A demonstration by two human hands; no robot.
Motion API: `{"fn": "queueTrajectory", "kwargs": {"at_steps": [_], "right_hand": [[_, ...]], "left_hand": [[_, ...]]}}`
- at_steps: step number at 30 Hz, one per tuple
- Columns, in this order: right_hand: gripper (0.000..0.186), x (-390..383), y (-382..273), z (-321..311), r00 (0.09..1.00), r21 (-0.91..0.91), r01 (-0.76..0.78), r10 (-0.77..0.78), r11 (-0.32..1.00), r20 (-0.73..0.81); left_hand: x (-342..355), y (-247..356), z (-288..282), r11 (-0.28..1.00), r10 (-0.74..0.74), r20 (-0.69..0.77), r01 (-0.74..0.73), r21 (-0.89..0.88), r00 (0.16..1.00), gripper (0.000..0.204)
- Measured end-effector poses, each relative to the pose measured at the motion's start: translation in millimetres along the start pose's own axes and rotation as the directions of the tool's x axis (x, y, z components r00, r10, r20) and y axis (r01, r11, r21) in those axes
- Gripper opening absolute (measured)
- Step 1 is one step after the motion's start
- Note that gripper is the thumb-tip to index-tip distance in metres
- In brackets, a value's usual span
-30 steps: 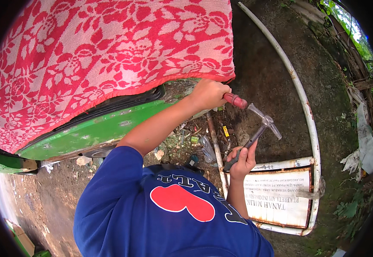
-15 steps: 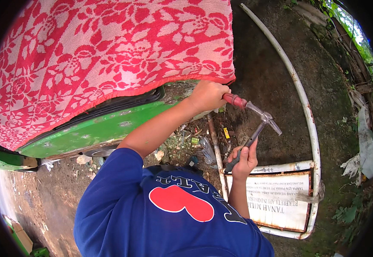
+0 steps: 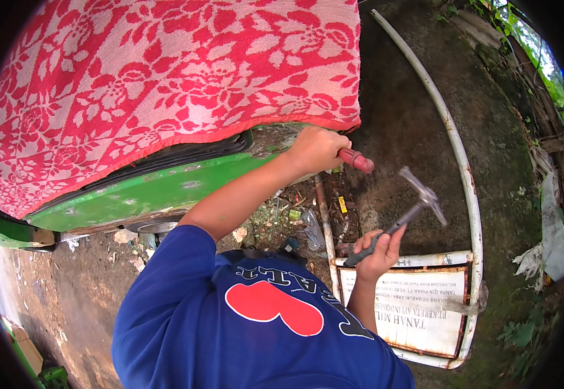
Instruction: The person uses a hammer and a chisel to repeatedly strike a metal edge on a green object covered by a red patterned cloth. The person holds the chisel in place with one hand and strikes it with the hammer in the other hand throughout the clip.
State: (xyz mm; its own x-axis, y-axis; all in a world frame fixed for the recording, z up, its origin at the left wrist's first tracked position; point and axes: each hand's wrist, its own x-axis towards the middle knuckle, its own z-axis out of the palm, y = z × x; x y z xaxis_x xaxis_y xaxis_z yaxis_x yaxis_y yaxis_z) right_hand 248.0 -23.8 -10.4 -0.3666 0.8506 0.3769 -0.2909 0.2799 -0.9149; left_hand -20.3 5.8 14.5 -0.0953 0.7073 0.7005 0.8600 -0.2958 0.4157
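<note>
My left hand (image 3: 317,149) is closed around a tool with a red handle (image 3: 358,160), held at the corner of a green vehicle body (image 3: 165,188). The rounded butt of the handle points right, and the tool's other end is hidden in my fist and behind the panel edge. Lower and to the right, my right hand (image 3: 379,251) grips the dark handle of a hammer (image 3: 423,198). A gap separates the hammer's metal head from the red butt.
A red and pink floral blanket (image 3: 198,78) covers the top of the vehicle. On the right, a rusty white pipe frame (image 3: 454,133) with a white sign panel (image 3: 411,305) lies on the dirt. Litter and a clear plastic scrap (image 3: 312,228) lie below my left arm.
The hammer has swung away from the butt of the red handle, moving right and slightly down with my right hand. My left hand has stayed nearly in place.
</note>
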Motion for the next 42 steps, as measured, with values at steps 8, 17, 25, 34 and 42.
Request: {"fn": "queueTrajectory", "kwargs": {"at_steps": [8, 17, 25, 34, 42], "right_hand": [[0.051, -6.9, 5.7, -5.6, 1.0, 0.029, -0.018, 0.018, 0.999, 0.002], [0.053, -6.1, 8.1, -9.3, 0.993, -0.101, -0.09, 0.097, 0.991, 0.061], [0.051, 1.3, -2.6, -2.6, 0.982, -0.092, -0.166, 0.173, 0.982, 0.074], [0.053, -10.1, -7.2, -19.1, 0.987, 0.063, -0.128, 0.133, 0.99, -0.089], [0.053, -17.0, 3.9, -14.9, 0.987, 0.085, -0.158, 0.159, 0.984, 0.003]], "left_hand": [[-0.9, 0.0, 3.4, 1.0, -0.008, 0.028, 0.008, 0.003, 1.0, 0.01], [-3.9, 3.6, 8.6, 0.998, -0.053, 0.047, 0.052, 0.022, 0.998, 0.012], [-3.8, -0.3, 0.0, 0.999, -0.014, -0.001, 0.014, 0.052, 1.0, 0.012], [-33.8, -1.3, -8.9, 0.974, 0.224, -0.095, -0.226, -0.017, 0.97, 0.026], [-34.5, -3.6, -13.1, 0.943, 0.305, -0.208, -0.325, -0.068, 0.929, 0.035]]}}
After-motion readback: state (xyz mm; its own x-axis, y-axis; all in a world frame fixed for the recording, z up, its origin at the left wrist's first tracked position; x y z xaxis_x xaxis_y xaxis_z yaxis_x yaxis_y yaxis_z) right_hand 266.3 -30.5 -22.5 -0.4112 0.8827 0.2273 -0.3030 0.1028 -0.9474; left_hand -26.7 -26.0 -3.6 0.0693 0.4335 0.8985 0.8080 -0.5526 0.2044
